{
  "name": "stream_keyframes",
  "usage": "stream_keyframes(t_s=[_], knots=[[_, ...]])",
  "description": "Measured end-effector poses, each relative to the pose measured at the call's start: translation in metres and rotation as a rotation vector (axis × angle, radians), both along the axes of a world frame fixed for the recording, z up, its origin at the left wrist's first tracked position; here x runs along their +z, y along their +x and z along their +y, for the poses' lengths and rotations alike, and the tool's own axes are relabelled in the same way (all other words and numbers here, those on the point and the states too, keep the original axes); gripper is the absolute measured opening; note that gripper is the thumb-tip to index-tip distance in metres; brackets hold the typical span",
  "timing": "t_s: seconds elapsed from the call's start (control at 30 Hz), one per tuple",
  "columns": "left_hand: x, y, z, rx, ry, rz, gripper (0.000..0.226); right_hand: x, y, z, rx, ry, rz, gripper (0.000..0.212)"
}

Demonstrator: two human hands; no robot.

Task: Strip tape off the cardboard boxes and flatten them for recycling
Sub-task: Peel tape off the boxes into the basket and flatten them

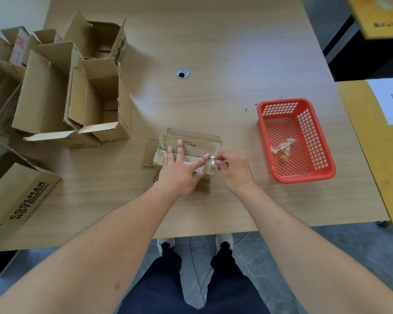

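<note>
A small cardboard box (197, 142) lies on the wooden table (236, 64) right in front of me, its flaps partly open and torn. My left hand (182, 171) presses flat on its top with straight, spread fingers. My right hand (233, 171) pinches a strip of clear tape (211, 160) at the box's right end, next to my left index fingertip. A red plastic basket (327, 164) to the right holds a crumpled wad of removed tape (283, 148).
Several open cardboard boxes (95, 103) crowd the table's left side, one printed COOLMAN (21, 200) at the near left edge. A cable hole (183, 73) sits mid-table. A yellow surface with white paper (390, 100) adjoins on the right. My feet stand below the front edge.
</note>
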State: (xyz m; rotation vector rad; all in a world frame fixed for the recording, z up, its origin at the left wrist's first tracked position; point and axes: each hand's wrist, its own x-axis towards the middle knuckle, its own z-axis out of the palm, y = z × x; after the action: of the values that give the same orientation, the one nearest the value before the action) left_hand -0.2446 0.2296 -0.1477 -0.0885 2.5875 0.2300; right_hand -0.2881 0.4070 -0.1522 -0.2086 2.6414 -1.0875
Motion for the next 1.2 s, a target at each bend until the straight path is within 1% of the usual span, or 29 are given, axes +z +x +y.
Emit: stream_keyframes(t_s=[0.03,0.13,0.17,0.3,0.4,0.47,0.53,0.63,0.67,0.77,0.8,0.83,0.9,0.93,1.0,1.07,1.13,1.2], knots=[[0.0,0.0,0.001,0.004,0.0,0.002,0.054,-0.002,0.003,0.0,0.002,-0.012,0.017,0.01],[0.0,0.002,0.003,0.018,0.001,0.002,0.054,-0.005,0.011,0.004,-0.006,-0.046,0.031,0.03],[0.0,0.002,0.005,0.028,0.007,0.0,0.054,-0.007,0.012,0.004,-0.007,-0.031,0.044,0.03],[0.002,0.005,0.008,0.057,0.022,0.002,0.053,-0.011,0.012,0.002,0.0,0.0,0.164,0.007],[0.002,0.005,0.008,0.064,0.027,-0.007,0.053,-0.008,0.015,0.006,0.069,-0.014,0.271,0.007],[0.003,0.004,0.009,0.076,0.037,-0.012,0.053,0.0,0.018,0.012,0.067,-0.041,0.31,0.009],[0.004,0.003,0.011,0.084,0.045,-0.015,0.053,0.007,0.019,0.017,-0.007,-0.066,0.288,0.01],[0.004,0.004,0.011,0.085,0.051,-0.013,0.054,0.016,0.013,0.015,-0.18,-0.142,0.184,0.009],[0.004,0.004,0.01,0.085,0.05,-0.013,0.054,0.018,0.009,0.012,-0.215,-0.162,0.183,0.008],[0.004,0.005,0.011,0.09,0.055,-0.01,0.054,0.024,-0.001,0.005,-0.257,-0.148,0.27,0.005],[0.004,0.005,0.011,0.087,0.054,-0.007,0.054,0.025,-0.004,0.004,-0.248,-0.13,0.309,0.004],[0.004,0.006,0.011,0.083,0.05,-0.004,0.054,0.024,-0.007,0.002,-0.228,-0.098,0.348,0.013],[0.002,0.007,0.011,0.086,0.05,0.002,0.055,0.018,-0.012,0.001,-0.149,0.009,0.407,0.04],[0.001,0.007,0.011,0.09,0.052,0.004,0.055,0.015,-0.015,0.001,-0.112,0.056,0.436,0.046],[0.0,0.008,0.011,0.093,0.055,0.009,0.055,0.008,-0.017,-0.001,-0.037,0.105,0.48,0.044],[0.0,0.009,0.011,0.093,0.058,0.013,0.055,0.002,-0.012,-0.004,0.077,0.111,0.477,0.038],[-0.001,0.009,0.011,0.094,0.062,0.016,0.055,-0.002,-0.005,-0.005,0.18,0.062,0.433,0.033],[0.0,0.008,0.012,0.089,0.06,0.016,0.055,-0.005,0.001,-0.004,0.206,0.007,0.399,0.031]])
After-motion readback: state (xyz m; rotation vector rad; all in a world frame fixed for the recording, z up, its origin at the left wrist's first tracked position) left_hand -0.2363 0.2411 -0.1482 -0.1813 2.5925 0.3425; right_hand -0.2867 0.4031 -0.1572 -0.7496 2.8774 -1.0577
